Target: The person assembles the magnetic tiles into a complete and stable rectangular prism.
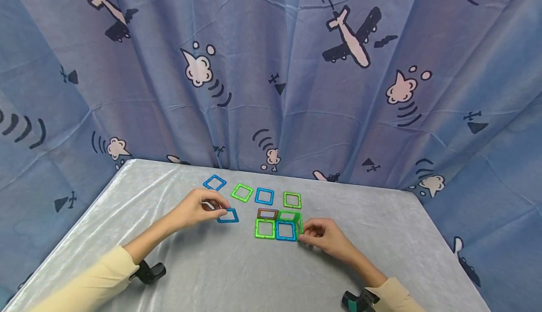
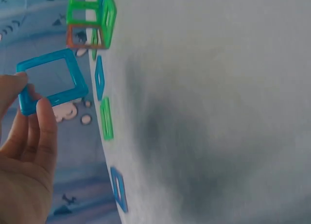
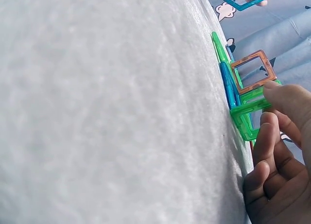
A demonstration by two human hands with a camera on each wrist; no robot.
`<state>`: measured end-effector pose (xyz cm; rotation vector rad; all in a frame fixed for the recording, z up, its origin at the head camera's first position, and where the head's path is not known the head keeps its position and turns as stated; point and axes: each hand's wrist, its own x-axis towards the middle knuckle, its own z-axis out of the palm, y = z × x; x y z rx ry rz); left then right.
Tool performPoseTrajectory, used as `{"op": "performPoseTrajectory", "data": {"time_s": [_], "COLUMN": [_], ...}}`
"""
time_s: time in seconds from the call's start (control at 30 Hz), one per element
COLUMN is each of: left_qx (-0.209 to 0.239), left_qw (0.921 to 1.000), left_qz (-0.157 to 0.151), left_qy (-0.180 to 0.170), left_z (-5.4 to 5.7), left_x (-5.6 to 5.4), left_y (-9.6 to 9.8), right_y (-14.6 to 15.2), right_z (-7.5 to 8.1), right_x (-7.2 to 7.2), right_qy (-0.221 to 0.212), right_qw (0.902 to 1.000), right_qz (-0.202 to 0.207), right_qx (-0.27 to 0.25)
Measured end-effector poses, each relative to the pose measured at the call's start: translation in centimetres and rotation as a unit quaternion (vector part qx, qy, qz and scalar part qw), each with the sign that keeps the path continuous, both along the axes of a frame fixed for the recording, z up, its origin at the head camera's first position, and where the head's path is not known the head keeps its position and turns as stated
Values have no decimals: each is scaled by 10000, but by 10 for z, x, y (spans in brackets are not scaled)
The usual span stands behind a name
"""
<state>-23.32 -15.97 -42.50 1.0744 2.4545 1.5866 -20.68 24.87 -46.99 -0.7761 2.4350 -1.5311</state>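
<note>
Between thumb and fingers, my left hand [image 1: 202, 207] pinches a blue square magnetic tile [image 2: 76, 74] by one edge, raised off the table in the left wrist view. To its right stands a joined group of magnetic tiles: a green square [image 1: 256, 228] and a blue square [image 1: 286, 239] lie side by side at the front, with an orange-brown tile [image 3: 250, 56] and more green tiles standing behind and at the right. My right hand [image 1: 329, 239] pinches the green side tile [image 3: 252, 106] at the group's right end, thumb on one face and fingers on the other.
Behind the group lie loose square tiles in a row: a blue one [image 1: 215, 176], a green one [image 1: 238, 186], another blue one [image 1: 264, 189] and another green one [image 1: 292, 193]. The grey cloth-covered table [image 1: 211, 269] ends at a blue patterned curtain [image 1: 237, 128].
</note>
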Motion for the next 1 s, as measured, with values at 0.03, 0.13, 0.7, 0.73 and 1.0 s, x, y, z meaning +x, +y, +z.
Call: {"op": "performPoseTrajectory", "data": {"time_s": [0.03,0.13,0.7,0.73,1.0], "left_qx": [-15,-51,47,58,104], "left_qw": [10000,9999,9972,9972,9971], "left_qz": [-45,-143,-731,-730,-752], "left_qy": [-2,10,130,133,48], "left_z": [0,-3,-17,-18,-25], "left_x": [0,1,6,7,7], "left_y": [4,17,79,80,88], "right_y": [0,0,-1,-1,-1], "right_z": [0,0,2,2,1], "right_x": [0,-1,0,1,1], "right_qy": [5,42,150,164,224], "right_qw": [10000,10000,9998,9998,9997], "right_qz": [4,25,120,122,94], "right_qx": [5,11,-38,-42,-31]}}
